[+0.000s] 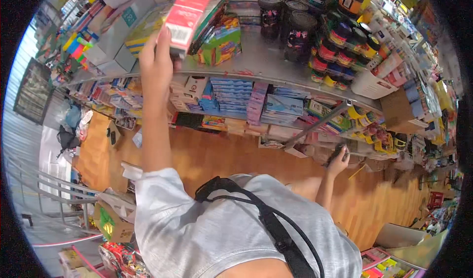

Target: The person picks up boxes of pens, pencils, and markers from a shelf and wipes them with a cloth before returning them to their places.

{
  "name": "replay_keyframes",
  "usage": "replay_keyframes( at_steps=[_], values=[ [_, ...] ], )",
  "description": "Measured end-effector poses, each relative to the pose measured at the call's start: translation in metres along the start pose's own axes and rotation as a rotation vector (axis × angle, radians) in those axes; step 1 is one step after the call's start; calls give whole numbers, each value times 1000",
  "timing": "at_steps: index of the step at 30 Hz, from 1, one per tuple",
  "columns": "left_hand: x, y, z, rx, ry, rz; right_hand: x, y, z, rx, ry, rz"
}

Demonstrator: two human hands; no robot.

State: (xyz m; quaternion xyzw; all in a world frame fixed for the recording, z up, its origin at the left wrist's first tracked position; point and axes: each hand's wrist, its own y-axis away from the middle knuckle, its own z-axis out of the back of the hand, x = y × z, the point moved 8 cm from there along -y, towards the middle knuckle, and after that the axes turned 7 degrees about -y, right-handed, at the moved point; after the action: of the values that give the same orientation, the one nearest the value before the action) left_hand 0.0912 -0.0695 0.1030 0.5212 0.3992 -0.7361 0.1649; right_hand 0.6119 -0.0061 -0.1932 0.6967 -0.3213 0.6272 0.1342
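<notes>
My left hand [156,64] is raised over the upper shelf, its fingers closed on a red-and-white box [183,19] with a barcode on its lower end. The box stands tilted, and its top reaches the edge of the view. Just right of it, a green-and-orange patterned box [220,44] rests on the shelf. Lower down at the right, my right hand [338,163] is wrapped round a small dark object [340,150] whose kind I cannot make out. This hand hangs in front of the lower shelves.
The metal upper shelf [266,64] carries black lidded jars [299,34] and stacked small colourful tubs [340,49]. Blue packs [235,98] fill the shelf below. A cardboard box [401,111] sits at the right. Behind me at the left stands an open carton [114,219] on the wooden floor side.
</notes>
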Motion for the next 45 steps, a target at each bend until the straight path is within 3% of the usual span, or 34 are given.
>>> replay_keyframes(
  at_steps=[3,4,6,7,11,13,16,18,20,22,24,25,26,27,28,29,30,32,35,39,40,42,44,45],
  values=[
    [8,-43,-7,50,-191,-22,1,13,-15,52,-96,-136],
    [11,-55,-9,54,-190,-28,-3,8,-13,64,2,2],
    [21,-80,-15,71,-421,-144,-12,6,-6,64,-13,-38],
    [14,-89,-17,-24,-525,-359,-11,6,-5,70,-27,-77],
    [7,-89,-25,-37,-715,-409,-19,-2,19,-13,-74,-48],
    [6,-81,-31,-41,-973,-346,-15,4,27,-55,-119,-227],
    [20,-88,-35,-30,-1116,-381,-51,-10,59,-82,-75,-160],
    [10,-82,-35,-14,-1135,-395,-25,-3,58,-95,95,-143],
    [9,-85,-22,-218,-1315,-401,-16,1,60,-140,91,-197],
    [-19,-48,-25,-369,-969,-504,-48,-3,77,-193,-7,-222],
    [-46,29,-77,-188,-495,-733,-3,15,61,-249,41,-369],
    [-38,69,-119,103,-248,-633,-14,14,68,-256,22,-344],
    [-45,119,-163,354,-206,-794,-25,13,75,-262,4,-319],
    [-24,161,-211,658,-189,-593,-49,11,85,-238,-1,-282],
    [4,210,-259,941,-222,-587,-66,13,91,-256,-120,-342],
    [35,255,-300,1103,-138,-644,-70,14,96,-267,-122,-341],
    [57,294,-340,1304,-405,-690,-73,14,102,-294,-137,-342],
    [106,334,-411,1131,-396,-854,-65,15,115,-330,-139,-350],
    [124,322,-480,1077,-692,-764,-68,18,153,-401,-137,-482],
    [151,304,-510,916,-847,-761,-87,20,213,-391,-137,-577],
    [158,293,-512,877,-820,-573,-89,21,226,-390,-95,-608],
    [186,279,-521,830,-794,-397,-91,15,249,-396,-44,-620],
    [221,279,-546,719,-1207,-703,-93,2,264,-404,-21,-660],
    [217,277,-545,711,-1208,-694,-104,-9,273,-391,-45,-646]
  ],
)
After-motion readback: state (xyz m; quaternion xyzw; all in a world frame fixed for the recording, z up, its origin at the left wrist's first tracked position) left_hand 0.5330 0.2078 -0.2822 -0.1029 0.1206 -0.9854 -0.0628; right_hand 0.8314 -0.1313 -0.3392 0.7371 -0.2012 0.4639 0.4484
